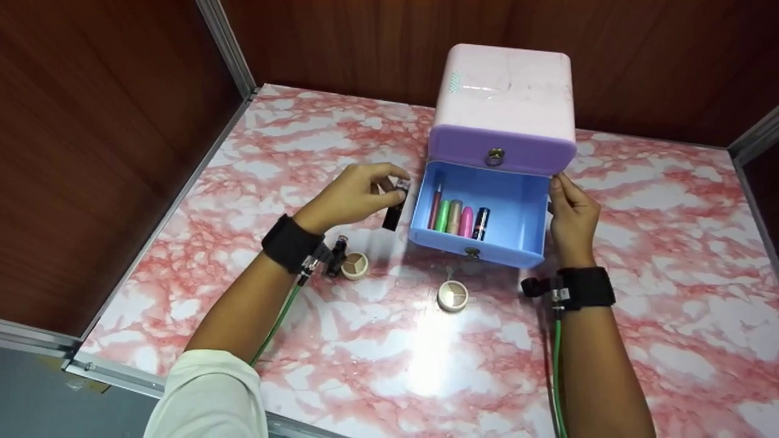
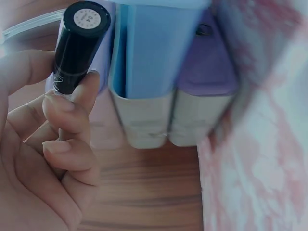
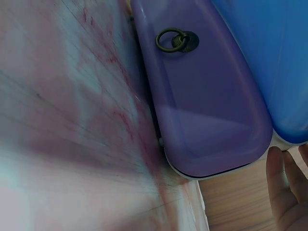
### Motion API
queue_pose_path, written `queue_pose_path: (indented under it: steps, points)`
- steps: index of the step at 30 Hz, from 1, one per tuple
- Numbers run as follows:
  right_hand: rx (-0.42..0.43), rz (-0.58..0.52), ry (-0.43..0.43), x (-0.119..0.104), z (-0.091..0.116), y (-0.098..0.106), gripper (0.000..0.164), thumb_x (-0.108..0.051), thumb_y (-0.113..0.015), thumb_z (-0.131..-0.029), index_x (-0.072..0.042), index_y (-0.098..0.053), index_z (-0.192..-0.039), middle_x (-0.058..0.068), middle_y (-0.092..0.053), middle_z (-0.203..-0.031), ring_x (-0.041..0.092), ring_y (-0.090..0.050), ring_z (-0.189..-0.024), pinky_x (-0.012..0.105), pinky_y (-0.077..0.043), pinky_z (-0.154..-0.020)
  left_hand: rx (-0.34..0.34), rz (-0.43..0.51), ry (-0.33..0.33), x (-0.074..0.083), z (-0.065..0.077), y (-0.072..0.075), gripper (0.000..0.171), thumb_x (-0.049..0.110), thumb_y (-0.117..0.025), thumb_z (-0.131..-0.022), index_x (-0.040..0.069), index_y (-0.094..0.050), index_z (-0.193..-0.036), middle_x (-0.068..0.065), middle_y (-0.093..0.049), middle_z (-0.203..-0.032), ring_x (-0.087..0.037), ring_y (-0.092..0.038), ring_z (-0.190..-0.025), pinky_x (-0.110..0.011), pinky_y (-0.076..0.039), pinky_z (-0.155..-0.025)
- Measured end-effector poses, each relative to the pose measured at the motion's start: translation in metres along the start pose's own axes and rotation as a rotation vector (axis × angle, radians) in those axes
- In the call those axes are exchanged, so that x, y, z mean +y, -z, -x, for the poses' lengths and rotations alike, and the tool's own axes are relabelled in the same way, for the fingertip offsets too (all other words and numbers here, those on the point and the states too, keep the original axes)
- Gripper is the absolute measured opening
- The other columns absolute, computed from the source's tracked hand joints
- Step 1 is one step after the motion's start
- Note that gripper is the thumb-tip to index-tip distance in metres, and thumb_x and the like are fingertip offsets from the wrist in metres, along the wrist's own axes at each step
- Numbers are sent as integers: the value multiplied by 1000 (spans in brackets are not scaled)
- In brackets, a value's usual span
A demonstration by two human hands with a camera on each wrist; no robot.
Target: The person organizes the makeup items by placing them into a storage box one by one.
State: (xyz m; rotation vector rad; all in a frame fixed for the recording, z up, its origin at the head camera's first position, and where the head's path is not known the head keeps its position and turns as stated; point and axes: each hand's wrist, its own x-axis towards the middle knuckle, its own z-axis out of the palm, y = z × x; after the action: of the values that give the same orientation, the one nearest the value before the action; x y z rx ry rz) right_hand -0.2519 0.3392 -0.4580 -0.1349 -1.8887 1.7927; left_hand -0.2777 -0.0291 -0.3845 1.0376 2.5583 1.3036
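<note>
My left hand (image 1: pixel 356 196) pinches a black lipstick tube (image 1: pixel 394 214), held upright just left of an open blue drawer (image 1: pixel 517 204). In the left wrist view a round label marks the end of the tube (image 2: pixel 79 45). Several makeup tubes stand in a row along the drawer's left part, among them a green one (image 1: pixel 442 216), a pink one (image 1: pixel 466 222) and a black one (image 1: pixel 481 223). My right hand (image 1: pixel 575 216) rests its fingertips on the right side of the pink drawer cabinet (image 1: pixel 517 97), beside the drawer; its fingers (image 3: pixel 276 175) look fairly straight.
Above the blue drawer is a closed purple drawer (image 1: pixel 462 143) with a ring pull. The right wrist view shows another purple drawer front (image 3: pixel 216 106) below. Two round, three-part makeup pans (image 1: pixel 354 274) (image 1: pixel 452 304) lie on the marbled table (image 1: pixel 365 365). Wooden panels stand behind.
</note>
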Motion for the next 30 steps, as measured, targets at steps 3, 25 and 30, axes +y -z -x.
queue_pose_path:
  steps: [3, 25, 30]
  points:
    - [-2, 2, -1, -10, 5, -2, 30, -12, -59, -97, -3, -60, -126, 16, -57, -129, 10, -61, -97, 23, -49, -73, 5, 21, -31, 10, -6, 1, 27, 25, -66, -93, 18, -68, -119, 7, -68, -92, -10, -63, -83, -31, -49, -66]
    - [-17, 20, -10, -26, 12, -3, 29, -14, -60, -97, -5, -62, -125, 12, -58, -129, 12, -60, -102, 25, -49, -78, -48, -90, -128, 66, -60, -29, 31, 30, -67, -93, 14, -67, -120, 4, -67, -87, -7, -60, -75, -25, -47, -69]
    - [-8, -21, -11, -23, 10, -4, 28, -11, -61, -96, -3, -62, -123, 15, -60, -127, 10, -62, -92, 23, -50, -74, -46, -155, -163, 73, -74, -40, 31, 29, -66, -93, 11, -67, -119, 4, -69, -90, -4, -61, -78, -22, -47, -71]
